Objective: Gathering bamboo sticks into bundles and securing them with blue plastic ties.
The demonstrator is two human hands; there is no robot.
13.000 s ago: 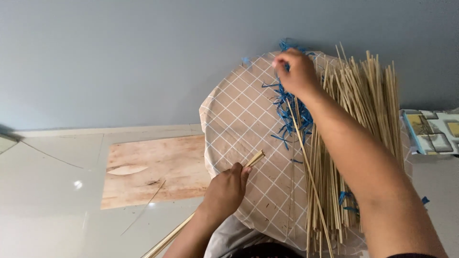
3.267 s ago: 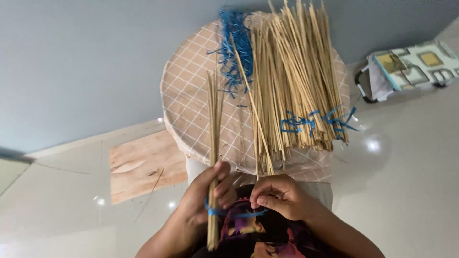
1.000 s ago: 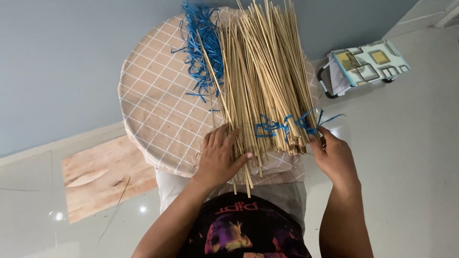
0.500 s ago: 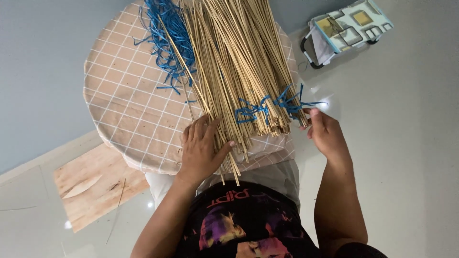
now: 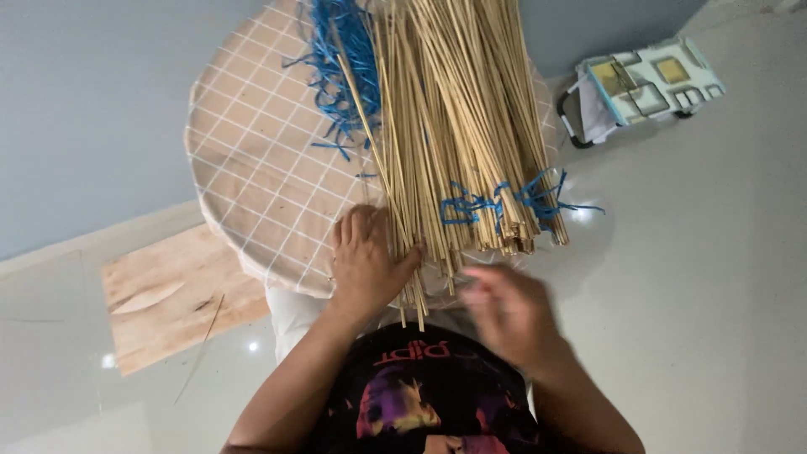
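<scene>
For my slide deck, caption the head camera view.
Left hand presses on thin bamboo sticks on a checked round table; right hand blurred.

Even, soft indoor light, medium brightness, no hard shadows. Right hand [image 5: 508, 315] heavily motion-blurred, fingers smeared; left hand [image 5: 366, 265] sharp. Small specular glare spots on the glossy floor [image 5: 714, 277]: one just beyond the right hand near the stick ends, two fainter ones left of the left hand. Faint soft shadow on the floor right of the round table [image 5: 244, 181]. Wide-angle stretch toward the frame edges.
</scene>
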